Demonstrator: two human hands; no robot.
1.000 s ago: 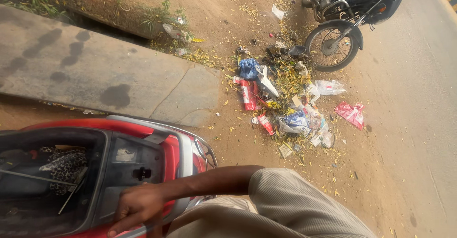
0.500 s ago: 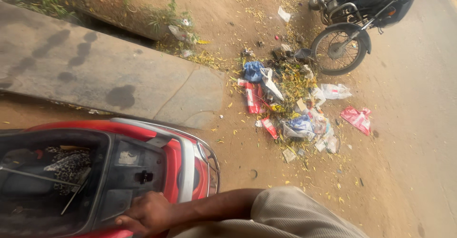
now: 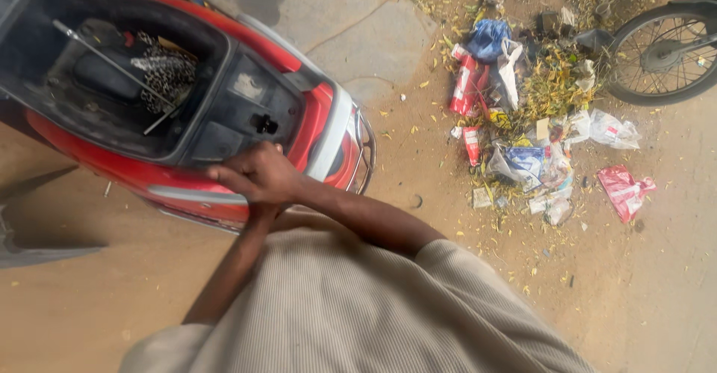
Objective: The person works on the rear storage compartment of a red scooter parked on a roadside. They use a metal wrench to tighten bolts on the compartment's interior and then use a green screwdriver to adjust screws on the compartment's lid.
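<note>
A red scooter [image 3: 328, 119] stands at the upper left with its seat up, showing the black storage bay [image 3: 112, 89]. A spotted cloth [image 3: 168, 70] and a thin metal rod [image 3: 112, 63] lie in the bay. My right hand [image 3: 258, 179] lies on the bay's rear rim, next to the seat latch [image 3: 265, 124], with its fingers curled over the red body. My left forearm [image 3: 228, 272] reaches up under my right wrist. The left hand itself is hidden beneath it.
A heap of litter [image 3: 523, 119] with red packets, plastic bags and dry leaves lies on the dirt to the right. A motorcycle wheel [image 3: 665, 56] stands at the top right. A concrete slab [image 3: 351, 14] runs behind the scooter. Bare dirt surrounds me.
The view has swung, so the scooter now fills the upper left. My right hand has moved up onto the bay's rear rim, and my left forearm has come into view.
</note>
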